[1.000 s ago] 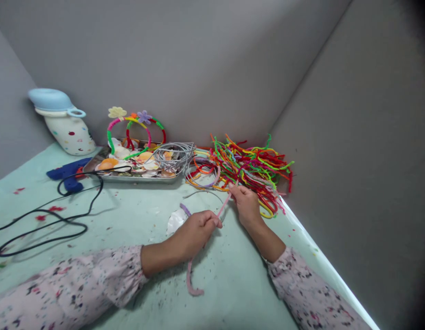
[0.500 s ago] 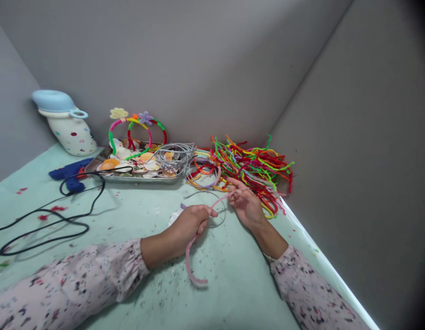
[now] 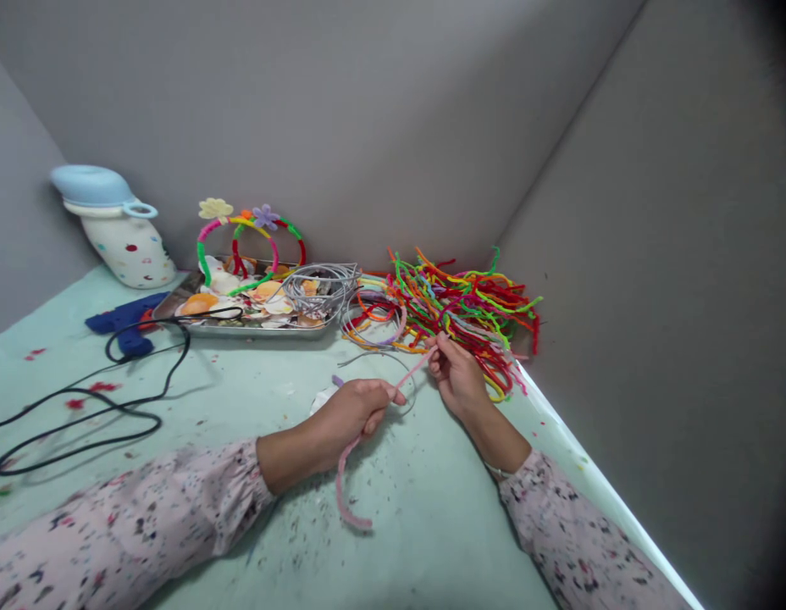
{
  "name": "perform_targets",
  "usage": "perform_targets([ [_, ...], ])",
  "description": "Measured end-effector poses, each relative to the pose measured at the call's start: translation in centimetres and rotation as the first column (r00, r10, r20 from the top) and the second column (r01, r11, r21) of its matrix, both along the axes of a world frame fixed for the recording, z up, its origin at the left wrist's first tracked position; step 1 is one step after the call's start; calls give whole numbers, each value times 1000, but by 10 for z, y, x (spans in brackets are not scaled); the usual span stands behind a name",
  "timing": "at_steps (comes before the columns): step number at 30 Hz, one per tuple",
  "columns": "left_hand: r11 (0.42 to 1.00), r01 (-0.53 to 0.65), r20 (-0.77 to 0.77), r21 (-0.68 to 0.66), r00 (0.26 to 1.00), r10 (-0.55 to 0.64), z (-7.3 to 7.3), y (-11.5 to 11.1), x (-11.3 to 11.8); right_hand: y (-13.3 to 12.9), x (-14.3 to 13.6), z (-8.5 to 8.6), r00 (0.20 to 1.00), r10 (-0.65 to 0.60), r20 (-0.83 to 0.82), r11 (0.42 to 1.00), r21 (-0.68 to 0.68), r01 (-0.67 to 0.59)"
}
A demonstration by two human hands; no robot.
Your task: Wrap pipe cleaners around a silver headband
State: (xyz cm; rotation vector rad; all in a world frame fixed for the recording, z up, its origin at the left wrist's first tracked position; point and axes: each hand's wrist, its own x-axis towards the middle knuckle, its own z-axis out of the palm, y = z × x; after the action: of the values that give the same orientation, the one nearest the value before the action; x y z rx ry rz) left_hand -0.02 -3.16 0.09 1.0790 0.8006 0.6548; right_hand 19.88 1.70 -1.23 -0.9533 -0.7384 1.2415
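Observation:
A pink pipe cleaner point(image 3: 345, 500) runs through my left hand point(image 3: 358, 411), which is closed around it; its loose end curls below toward the tabletop. My right hand point(image 3: 455, 371) pinches the other end between thumb and fingers. Between the two hands the pink length is stretched nearly straight, slanting up to the right. Behind it a thin grey wire point(image 3: 373, 354) curves over the table, partly hidden by my left hand. A whitish piece with a purple bit point(image 3: 337, 381) lies just beyond the left hand, mostly covered.
A metal tray point(image 3: 253, 332) holds shells, flower-topped hoops point(image 3: 208, 224) and a coil of grey wire point(image 3: 323, 288). Colourful pipe cleaners point(image 3: 469, 305) are heaped at the back right. A blue glue gun point(image 3: 130, 318) with a looping black cord point(image 3: 157, 398) and a bottle point(image 3: 123, 229) stand left.
The fingers of my right hand, spread a moment ago, have folded into a pinch on the pink pipe cleaner. Its span between the hands is straighter, and the hanging end has swung slightly left.

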Motion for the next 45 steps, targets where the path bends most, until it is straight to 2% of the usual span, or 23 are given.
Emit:
perform_targets([
  [5,1000,6,-27,-24,1000,-7,4,-1,2,3,2,-2,996,-79,-29,997,-15,78],
  [14,998,36,-141,48,990,-29,-1,-2,7,5,1,-3,971,-224,84,974,-3,225],
  [16,999,26,-122,45,992,-20,-2,-2,7,5,1,-4,981,-175,88,984,-14,176],
  [19,1000,-4,-70,23,998,6,-2,-3,6,4,4,-3,996,-24,85,999,-33,27],
  [24,997,-64,-22,-37,998,63,1,0,5,0,7,1,984,174,-29,984,29,-174],
  [29,990,-117,50,-74,991,121,1,3,5,-3,8,3,966,250,-70,966,80,-244],
  [32,978,-159,115,-132,978,174,1,3,4,-5,7,2,954,297,-40,953,70,-294],
  [36,977,-144,144,-154,975,167,2,3,3,-5,7,-2,948,315,36,948,38,-316],
  [40,980,-138,136,-146,978,158,1,3,3,-4,7,-3,955,294,36,954,48,-296],
  [45,989,-97,90,-112,990,108,0,2,4,-3,6,1,982,186,25,982,41,-187],
])
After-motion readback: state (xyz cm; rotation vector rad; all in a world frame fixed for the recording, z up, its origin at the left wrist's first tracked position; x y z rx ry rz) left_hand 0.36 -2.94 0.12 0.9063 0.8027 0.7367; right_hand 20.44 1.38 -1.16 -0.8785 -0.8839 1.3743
